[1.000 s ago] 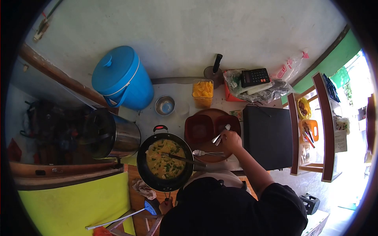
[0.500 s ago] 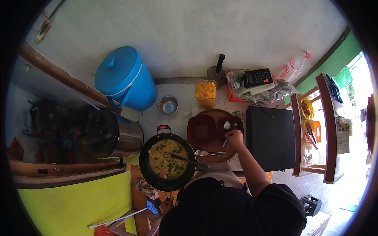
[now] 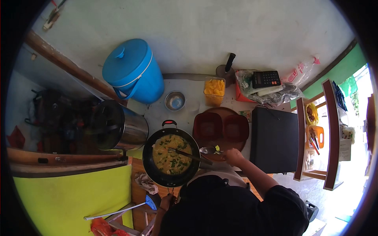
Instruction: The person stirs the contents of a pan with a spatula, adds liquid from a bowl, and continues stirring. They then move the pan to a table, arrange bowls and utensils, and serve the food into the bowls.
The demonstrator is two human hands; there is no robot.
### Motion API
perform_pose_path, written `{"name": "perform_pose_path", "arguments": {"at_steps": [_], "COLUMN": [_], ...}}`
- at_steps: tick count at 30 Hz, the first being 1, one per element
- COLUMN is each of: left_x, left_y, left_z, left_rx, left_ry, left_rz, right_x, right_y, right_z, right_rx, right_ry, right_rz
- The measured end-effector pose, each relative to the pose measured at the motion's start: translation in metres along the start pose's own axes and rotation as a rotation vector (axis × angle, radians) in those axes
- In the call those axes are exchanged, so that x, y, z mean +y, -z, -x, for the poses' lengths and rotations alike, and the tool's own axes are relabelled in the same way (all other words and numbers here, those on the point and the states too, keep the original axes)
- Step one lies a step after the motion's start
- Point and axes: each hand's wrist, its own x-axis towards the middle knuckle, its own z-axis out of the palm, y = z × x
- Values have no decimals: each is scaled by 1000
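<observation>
My left hand (image 3: 167,200) is closed round the handle of the black pan (image 3: 148,167), at its near side. The pan holds yellow food (image 3: 170,157) with green pieces, and a dark-handled utensil (image 3: 189,154) rests in it. My right hand (image 3: 234,156) pinches the handle ends of cutlery (image 3: 208,150) over the near edge of the round brown tray (image 3: 225,112); how many pieces it grips is hard to tell. Two dark red bowls (image 3: 208,126), (image 3: 236,128) sit side by side on the tray.
Behind the pan are a metal bowl (image 3: 175,101) and a blue cooler (image 3: 136,74). A tub of yellow chips (image 3: 214,90) stands behind the tray. A steel pot (image 3: 132,128) is at left, a black box (image 3: 275,141) at right, shelves (image 3: 331,133) beyond.
My right hand has moved down from the right bowl to the tray's near edge. The spoon and fork it held there now lie with the other cutlery. The view has shifted slightly.
</observation>
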Motion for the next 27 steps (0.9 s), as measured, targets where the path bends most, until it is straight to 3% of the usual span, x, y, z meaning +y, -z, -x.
{"name": "perform_pose_path", "arguments": {"at_steps": [1,3,6,9,12,16,18,20,23,27], "left_x": [-14,-37,-21,38,41,49,53,49,46,29], "left_y": [4,11,7,-21,-27,-31,-33,-30,-32,-28], "left_z": [-7,-20,-19,24,26,30,33,30,31,30], "left_rx": [-41,-119,-11,210,276,323,346,318,345,367], "left_ry": [30,144,265,108,124,118,119,115,62,-7], "left_rz": [126,365,226,-16,-49,-65,-68,-52,-101,-168], "right_x": [-4,8,12,10,3,-40,-57,-63,-74,-80], "right_y": [-2,-25,-34,-31,-17,51,77,81,93,91], "right_z": [-1,-12,-23,-30,-35,-43,-63,-101,-145,-177], "right_rx": [-83,-24,27,12,-15,-14,185,572,712,640], "right_ry": [-79,-39,-13,-11,0,72,159,285,314,285], "right_rz": [44,86,121,130,162,87,12,-8,58,199]}}
